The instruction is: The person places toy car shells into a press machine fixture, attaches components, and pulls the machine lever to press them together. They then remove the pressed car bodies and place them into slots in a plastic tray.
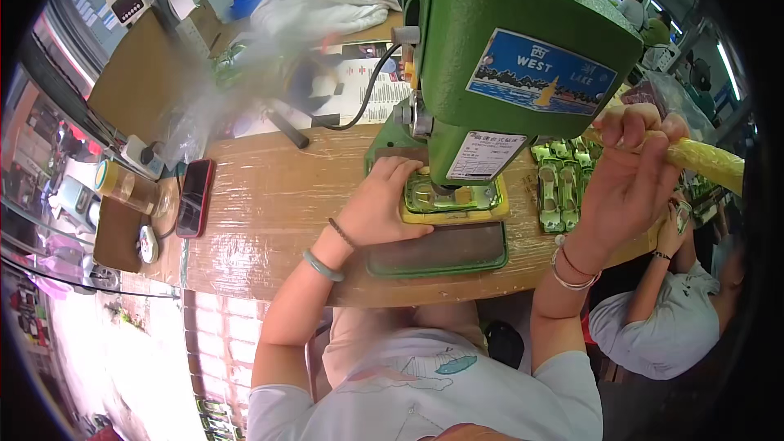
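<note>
A green bench drill press [523,0] stands in front of me. Under its spindle sits a yellow block-like holder [465,217] with a clear green plastic part [423,198] in it. My left hand [377,206] grips the holder's left end, thumb along the front side and fingers toward the back. On the right, my raised right hand [625,175] is closed around a lever handle [709,163] wrapped in yellow. The spindle's lower tip is over the green part; whether it touches cannot be made out.
The press's green-edged base plate [441,250] reaches toward the table's front edge. Several green plastic parts [559,188] lie to the right, near a co-worker [661,310]. At left are a red-edged phone [195,198], a jar [126,186] and a cardboard box [135,90]. A black cable [371,94] runs behind.
</note>
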